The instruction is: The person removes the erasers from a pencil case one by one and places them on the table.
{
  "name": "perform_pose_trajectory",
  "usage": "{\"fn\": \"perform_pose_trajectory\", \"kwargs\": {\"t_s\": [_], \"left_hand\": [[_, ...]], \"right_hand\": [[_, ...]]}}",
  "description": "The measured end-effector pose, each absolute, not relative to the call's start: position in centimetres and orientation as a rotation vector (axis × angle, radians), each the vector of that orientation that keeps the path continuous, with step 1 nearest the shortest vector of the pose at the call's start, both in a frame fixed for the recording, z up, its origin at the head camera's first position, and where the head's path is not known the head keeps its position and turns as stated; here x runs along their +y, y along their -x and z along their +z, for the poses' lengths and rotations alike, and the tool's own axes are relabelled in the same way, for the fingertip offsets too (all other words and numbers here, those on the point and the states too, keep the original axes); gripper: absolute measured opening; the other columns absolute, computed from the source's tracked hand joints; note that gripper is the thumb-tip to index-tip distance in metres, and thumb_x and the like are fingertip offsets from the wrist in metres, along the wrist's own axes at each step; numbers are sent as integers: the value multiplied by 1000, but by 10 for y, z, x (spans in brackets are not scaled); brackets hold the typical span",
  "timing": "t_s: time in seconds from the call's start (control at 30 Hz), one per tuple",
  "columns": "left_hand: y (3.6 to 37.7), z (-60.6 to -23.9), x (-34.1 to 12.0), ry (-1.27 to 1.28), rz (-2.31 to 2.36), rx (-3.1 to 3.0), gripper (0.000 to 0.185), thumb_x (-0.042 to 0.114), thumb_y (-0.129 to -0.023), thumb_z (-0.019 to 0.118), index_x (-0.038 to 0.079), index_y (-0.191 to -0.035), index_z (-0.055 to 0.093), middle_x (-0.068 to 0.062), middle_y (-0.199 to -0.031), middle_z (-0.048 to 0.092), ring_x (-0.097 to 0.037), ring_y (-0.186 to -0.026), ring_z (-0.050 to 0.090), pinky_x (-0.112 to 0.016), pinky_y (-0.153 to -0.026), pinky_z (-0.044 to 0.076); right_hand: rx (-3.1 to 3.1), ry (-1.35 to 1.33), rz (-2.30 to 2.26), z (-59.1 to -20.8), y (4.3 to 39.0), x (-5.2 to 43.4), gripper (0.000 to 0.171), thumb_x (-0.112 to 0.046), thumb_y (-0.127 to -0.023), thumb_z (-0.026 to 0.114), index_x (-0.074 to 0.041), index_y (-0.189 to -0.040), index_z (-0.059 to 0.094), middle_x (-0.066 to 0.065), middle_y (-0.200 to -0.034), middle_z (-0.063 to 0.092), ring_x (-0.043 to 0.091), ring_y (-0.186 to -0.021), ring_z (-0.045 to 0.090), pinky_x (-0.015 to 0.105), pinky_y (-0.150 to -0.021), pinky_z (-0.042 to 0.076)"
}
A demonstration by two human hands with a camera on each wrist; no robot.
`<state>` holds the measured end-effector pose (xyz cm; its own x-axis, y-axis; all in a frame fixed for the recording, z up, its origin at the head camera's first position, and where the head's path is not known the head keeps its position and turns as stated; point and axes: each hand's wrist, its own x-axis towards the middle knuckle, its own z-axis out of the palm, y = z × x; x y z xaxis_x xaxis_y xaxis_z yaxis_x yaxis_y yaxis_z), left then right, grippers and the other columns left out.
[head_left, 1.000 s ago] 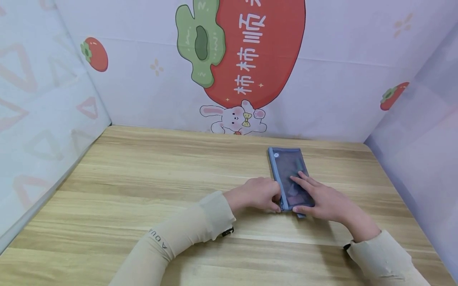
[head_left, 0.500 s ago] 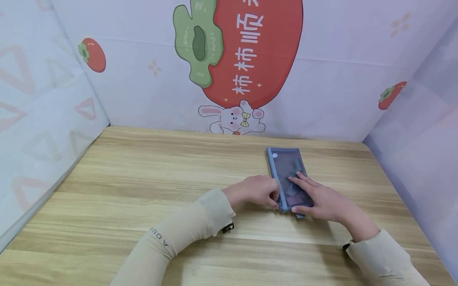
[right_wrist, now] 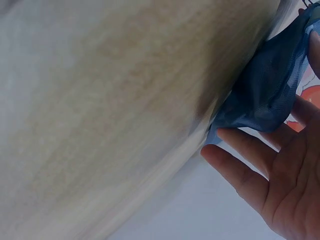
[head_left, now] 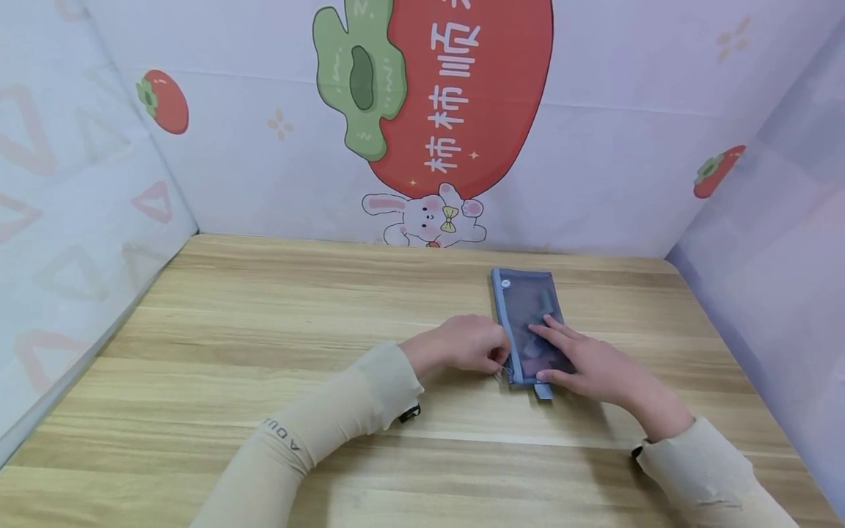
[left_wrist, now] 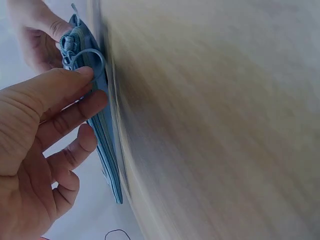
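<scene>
A flat blue mesh zipper pouch [head_left: 521,301] lies on the table, its zipper edge toward my left hand [head_left: 465,343]. Dim shapes, one of them green, show through the mesh. At the pouch's near left corner, the thumb and a finger of my left hand pinch the looped zipper pull [left_wrist: 103,61], beside the slider [left_wrist: 70,57]; its other fingers are loosely bent. My right hand [head_left: 604,370] rests on the pouch's right side with fingers spread. In the right wrist view its fingers lie along the mesh edge [right_wrist: 260,100].
The wood-grain table [head_left: 297,308] runs back to a printed backdrop [head_left: 627,169] with persimmon pictures. White side panels [head_left: 79,220] flank it. A small blue fabric tab [head_left: 543,391] sticks out from the pouch's near edge.
My left hand has drawn slightly away from the pouch corner, and the pull's loop now shows between them. The right hand stays on the pouch. The whole view has shifted a little.
</scene>
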<state>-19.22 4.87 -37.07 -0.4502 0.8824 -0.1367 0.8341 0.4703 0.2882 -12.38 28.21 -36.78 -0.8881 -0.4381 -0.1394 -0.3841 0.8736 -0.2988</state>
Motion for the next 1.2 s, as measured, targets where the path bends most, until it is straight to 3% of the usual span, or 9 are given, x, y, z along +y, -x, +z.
{"fn": "perform_pose_trajectory", "kwargs": {"t_s": [0.2,0.57,1.2], "left_hand": [[192,-371,50,-1582,188,2462,9,18,-90,68,19,-81,68,10,-73,61,-6,-68,55,-19,-61,42],[201,-373,54,-1561,271,2356,12,12,-90,69,17,-79,66,6,-74,61,-6,-70,54,-17,-64,42],[217,-378,49,-1510,450,2319,15,6,-89,66,15,-77,67,5,-72,61,-6,-67,54,-15,-62,42]], "right_hand": [[2853,611,-361,-367,123,278,73,-46,-92,65,-13,-152,40,27,-158,30,49,-129,51,61,-98,46],[2901,636,-328,-371,121,274,70,-40,-89,72,-13,-148,46,27,-155,35,50,-130,49,61,-97,47],[2915,601,-311,-373,117,272,70,-42,-87,73,-18,-148,48,22,-157,34,49,-136,44,63,-98,45]]}}
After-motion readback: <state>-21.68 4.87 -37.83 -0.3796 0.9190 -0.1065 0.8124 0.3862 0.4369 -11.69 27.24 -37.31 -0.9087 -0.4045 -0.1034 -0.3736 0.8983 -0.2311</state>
